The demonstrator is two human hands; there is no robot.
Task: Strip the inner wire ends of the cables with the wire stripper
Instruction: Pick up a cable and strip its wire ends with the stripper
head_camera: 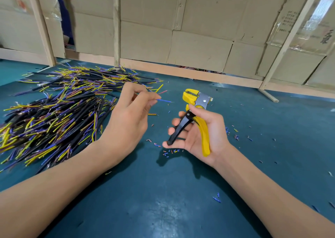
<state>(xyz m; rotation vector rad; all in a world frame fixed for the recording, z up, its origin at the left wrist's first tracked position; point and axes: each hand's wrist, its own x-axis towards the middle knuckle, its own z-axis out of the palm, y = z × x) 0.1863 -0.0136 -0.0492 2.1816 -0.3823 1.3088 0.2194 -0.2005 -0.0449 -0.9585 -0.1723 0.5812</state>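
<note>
Nearest the camera, 2 bare forearms reach in from 7 and 5 o'clock over the dark teal surface [163,210], where a few blue insulation scraps [216,199] lie between them. The right hand [197,134] sits just right of centre, palm up, its fingers curled around the wire stripper [196,118]: the yellow handle lies in the palm, the black handle crosses the fingers, and the yellow-and-metal head points toward 12 o'clock with the handles spread apart. More cut bits [170,150] litter the surface beneath and around that hand. Just left of centre, the left hand [130,118] has its fingers [152,102] pinched on a cable's inner wires [163,95] (1 yellow, 1 reddish, 1 blue), which fan out toward 2 o'clock, close to the stripper head but apart from it. From 9 to 11 o'clock spreads a large pile of black cables [59,111] with yellow, blue and brown ends. Farthest off, at 12 o'clock, stand cardboard panels [181,29] in wooden framing.
</note>
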